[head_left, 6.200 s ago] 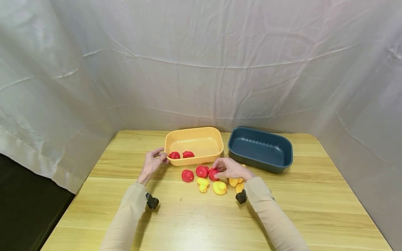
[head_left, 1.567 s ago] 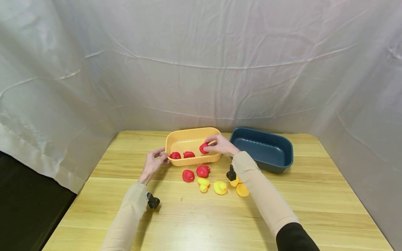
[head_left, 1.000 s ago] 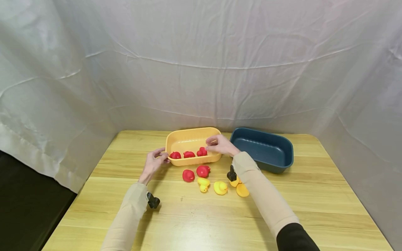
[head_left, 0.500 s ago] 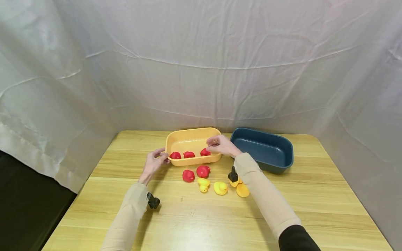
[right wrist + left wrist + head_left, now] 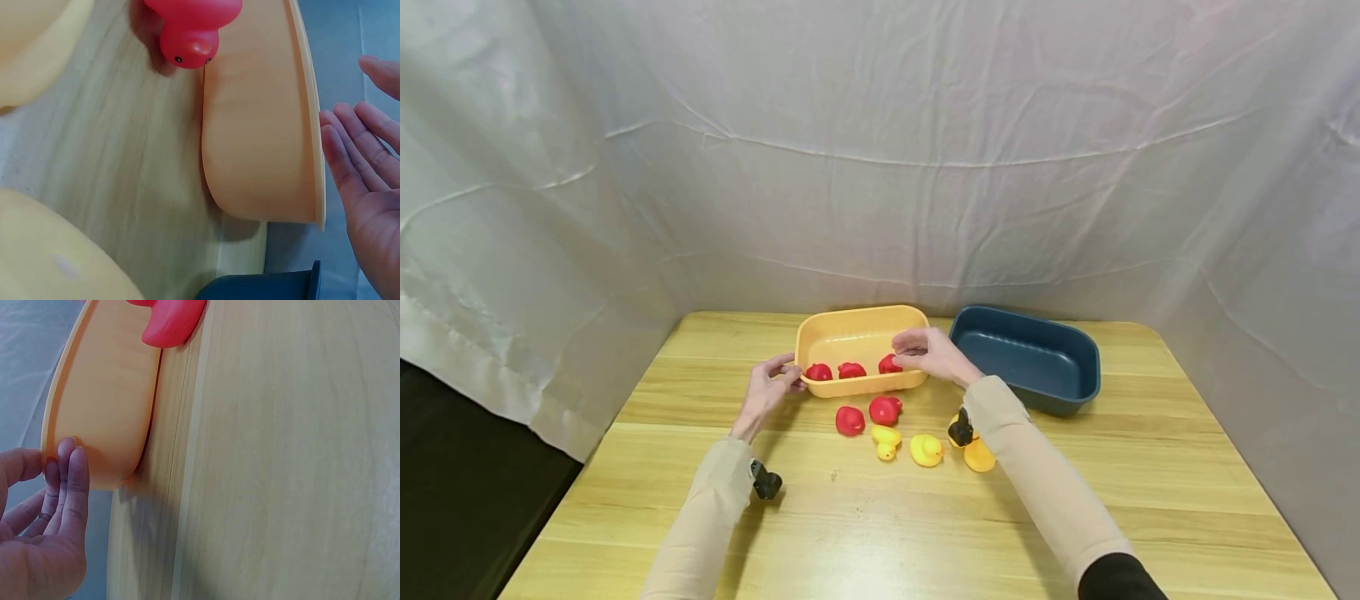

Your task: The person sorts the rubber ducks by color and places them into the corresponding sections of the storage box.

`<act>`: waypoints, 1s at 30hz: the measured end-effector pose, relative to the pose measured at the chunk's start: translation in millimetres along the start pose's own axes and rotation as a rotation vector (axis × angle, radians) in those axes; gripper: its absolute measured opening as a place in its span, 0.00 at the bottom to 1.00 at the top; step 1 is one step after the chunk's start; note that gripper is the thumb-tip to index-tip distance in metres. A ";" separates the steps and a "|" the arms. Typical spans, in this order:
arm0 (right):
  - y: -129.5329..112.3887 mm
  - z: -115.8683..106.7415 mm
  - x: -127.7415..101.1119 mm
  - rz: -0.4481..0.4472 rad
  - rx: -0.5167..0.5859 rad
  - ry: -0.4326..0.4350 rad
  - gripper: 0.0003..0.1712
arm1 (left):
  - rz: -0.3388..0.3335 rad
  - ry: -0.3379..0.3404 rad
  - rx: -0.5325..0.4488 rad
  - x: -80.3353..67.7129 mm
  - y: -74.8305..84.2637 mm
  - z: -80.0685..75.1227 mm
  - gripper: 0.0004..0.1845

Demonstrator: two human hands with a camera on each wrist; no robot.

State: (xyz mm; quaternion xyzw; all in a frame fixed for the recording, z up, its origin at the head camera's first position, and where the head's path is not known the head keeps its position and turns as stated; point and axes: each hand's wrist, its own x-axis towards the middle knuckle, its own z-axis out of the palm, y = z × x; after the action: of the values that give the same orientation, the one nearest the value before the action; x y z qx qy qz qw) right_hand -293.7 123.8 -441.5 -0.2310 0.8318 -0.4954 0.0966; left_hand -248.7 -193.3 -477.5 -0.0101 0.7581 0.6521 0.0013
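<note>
My left hand (image 5: 767, 392) pinches the left end of a light orange plastic bin (image 5: 861, 386); in the left wrist view its fingers (image 5: 76, 481) lie against the outer wall, with the thumb at the rim. Over the bin's right end is my right hand (image 5: 936, 352), empty, its thumb apart from the fingers in the right wrist view. Just left of those fingertips, a red toy duck (image 5: 889, 364) lies in the bin, partly hidden by the hand. Two more red ducks (image 5: 852, 370) lie along the near wall inside.
In front of the bin, two red ducks (image 5: 885, 410) and several yellow ducks (image 5: 927, 450) lie on the wooden table (image 5: 842, 533); the right wrist partly covers some. A dark blue bin (image 5: 1056, 398) stands to the right. Pale cloth (image 5: 880, 208) hangs behind.
My right hand has carried a red duck from the table into the orange bin and let go; the duck has rolled slightly. The hand has drawn a little rightward. My left hand stays put.
</note>
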 end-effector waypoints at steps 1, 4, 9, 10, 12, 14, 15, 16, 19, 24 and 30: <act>-0.3 0.5 -1.8 -0.010 0.006 0.005 0.25 | -0.001 0.001 -0.003 0.0 -0.1 0.1 0.24; -1.6 2.3 -8.1 -0.041 0.009 0.025 0.24 | -0.003 0.001 -0.004 -0.1 -0.2 0.3 0.24; -2.0 5.0 -18.5 -0.080 0.034 0.061 0.23 | -0.001 0.004 -0.002 -0.6 -0.2 0.8 0.24; -5.7 5.3 -22.1 -0.081 0.042 0.066 0.22 | -0.002 0.006 -0.001 -0.6 0.0 0.9 0.24; -4.8 7.3 -26.6 -0.091 0.062 0.076 0.21 | 0.000 0.006 0.003 -0.8 0.0 0.6 0.24; -3.7 9.7 -30.8 -0.106 0.078 0.086 0.20 | -0.001 0.009 0.006 -1.0 0.0 0.7 0.24; -3.5 10.9 -33.2 -0.112 0.087 0.087 0.20 | -0.001 0.009 0.008 -1.1 0.1 0.7 0.24; -3.2 12.3 -35.5 -0.116 0.093 0.089 0.20 | 0.000 0.010 0.010 -1.2 0.1 0.6 0.24; 1.3 17.2 -41.2 -0.139 0.106 0.097 0.21 | 0.003 0.012 0.014 -1.8 0.6 0.6 0.24; 2.2 24.5 -51.5 -0.134 0.140 0.090 0.21 | 0.001 0.010 0.012 -2.2 0.6 0.4 0.24; 6.7 33.7 -57.7 -0.070 0.156 0.058 0.21 | -0.001 0.014 0.008 -2.2 0.4 -0.3 0.24</act>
State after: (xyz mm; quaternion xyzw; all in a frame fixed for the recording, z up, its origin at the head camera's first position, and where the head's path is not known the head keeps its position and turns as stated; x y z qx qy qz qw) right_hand -232.0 127.9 -467.8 -0.2372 0.7847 -0.5680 0.0728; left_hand -246.5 -193.5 -477.0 -0.0148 0.7606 0.6491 -0.0037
